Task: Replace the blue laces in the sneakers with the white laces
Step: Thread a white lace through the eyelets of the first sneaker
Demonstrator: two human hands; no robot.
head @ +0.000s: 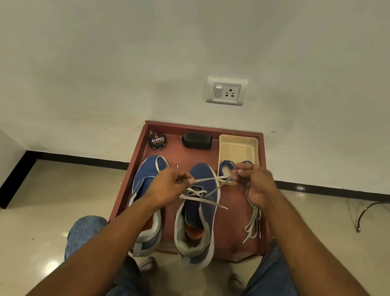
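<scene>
Mid-lacing the right-hand sneaker [198, 207] at 6 o'clock — left hand [166, 187] and right hand [255, 183] each pinching a white lace [205, 179] end. Next, probably: threading higher eyelets.

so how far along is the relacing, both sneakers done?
No. Done: the blue laces are out, lying in the beige tray. In hand: the right sneaker has white lace through only its lowest eyelets; left hand and right hand each pinch an end. Left: its upper eyelets, plus the left sneaker, which shows no lace. A spare white lace lies beside it.
</scene>
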